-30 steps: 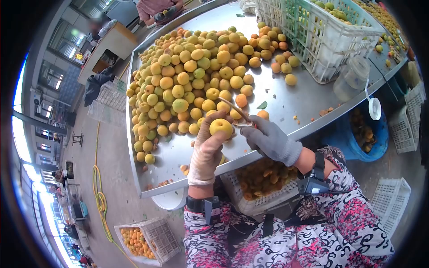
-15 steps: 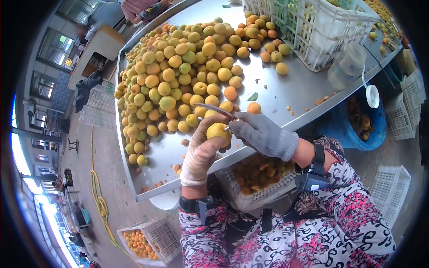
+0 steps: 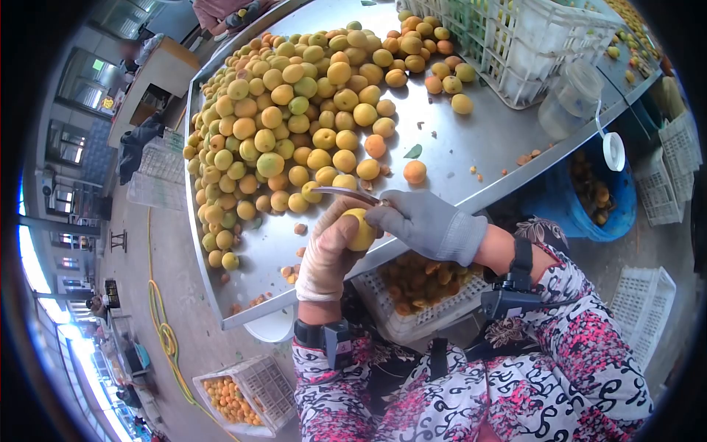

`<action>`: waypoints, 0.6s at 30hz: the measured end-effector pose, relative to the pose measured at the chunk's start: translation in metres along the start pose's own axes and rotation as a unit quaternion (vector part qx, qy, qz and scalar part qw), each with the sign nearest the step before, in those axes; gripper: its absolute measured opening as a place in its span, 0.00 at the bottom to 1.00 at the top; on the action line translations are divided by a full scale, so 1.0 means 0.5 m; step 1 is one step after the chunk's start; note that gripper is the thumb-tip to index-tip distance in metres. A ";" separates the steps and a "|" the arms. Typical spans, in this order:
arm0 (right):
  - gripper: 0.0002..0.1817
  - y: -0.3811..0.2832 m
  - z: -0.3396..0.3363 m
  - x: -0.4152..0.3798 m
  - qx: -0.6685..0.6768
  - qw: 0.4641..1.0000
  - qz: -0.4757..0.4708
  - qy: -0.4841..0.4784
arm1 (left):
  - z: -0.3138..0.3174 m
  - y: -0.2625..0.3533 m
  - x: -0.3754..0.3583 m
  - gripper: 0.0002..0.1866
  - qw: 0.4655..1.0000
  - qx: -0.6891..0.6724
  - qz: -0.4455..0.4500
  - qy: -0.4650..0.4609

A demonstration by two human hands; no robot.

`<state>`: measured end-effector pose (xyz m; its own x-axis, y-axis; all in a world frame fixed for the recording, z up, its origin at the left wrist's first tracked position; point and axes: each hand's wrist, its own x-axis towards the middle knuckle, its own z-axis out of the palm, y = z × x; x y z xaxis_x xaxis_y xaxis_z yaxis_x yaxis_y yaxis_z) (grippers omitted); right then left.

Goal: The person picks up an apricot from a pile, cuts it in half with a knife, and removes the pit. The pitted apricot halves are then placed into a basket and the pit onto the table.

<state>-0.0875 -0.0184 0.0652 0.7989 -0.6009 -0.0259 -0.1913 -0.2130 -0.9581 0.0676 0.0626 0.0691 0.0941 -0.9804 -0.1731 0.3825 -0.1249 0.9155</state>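
1. my left fingers [image 3: 340,233] close around one yellow fruit [image 3: 362,236]; i can't tell if it's cut.
2. my right fingers [image 3: 383,215] grip a curved blade [image 3: 345,193] just beside it.
3. beyond, a big uncut-looking heap [image 3: 283,110] covers much of the surface [image 3: 490,151]: plenty left.
4. below, a crate [image 3: 431,322] holds seemingly finished pieces.

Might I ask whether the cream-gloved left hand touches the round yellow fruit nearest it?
Touching; the head view shows the left hand with thumb against the yellow fruit.
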 end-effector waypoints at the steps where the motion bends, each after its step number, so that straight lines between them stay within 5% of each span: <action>1: 0.27 0.005 0.004 0.004 -0.020 1.000 0.014 0.009 | 0.010 0.001 0.003 0.29 1.000 0.003 0.008 0.020; 5: 0.25 0.028 0.013 0.017 -0.065 0.995 0.011 0.078 | -0.015 0.005 0.022 0.26 0.999 0.051 -0.005 0.002; 6: 0.25 0.032 0.008 0.018 -0.066 0.994 0.011 0.083 | -0.018 0.005 0.024 0.20 0.948 0.315 0.048 0.028; 9: 0.25 0.039 -0.012 0.026 -0.104 0.988 0.020 0.113 | 0.045 0.008 0.026 0.16 0.983 0.159 0.042 0.085; 15: 0.28 0.070 -0.064 0.037 -0.298 0.928 0.116 0.190 | 0.058 0.003 0.014 0.21 0.959 0.202 0.187 0.068; 18: 0.21 0.087 -0.068 0.038 -0.234 0.928 -0.013 0.291 | 0.031 0.007 0.027 0.25 0.978 0.116 0.145 0.089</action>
<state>-0.1002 -0.0653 0.0328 0.3899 -0.8761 0.2837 -0.5117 -0.4623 -0.7242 0.0560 0.0468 0.0756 0.3352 -0.9399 0.0651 0.0980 0.1035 0.9898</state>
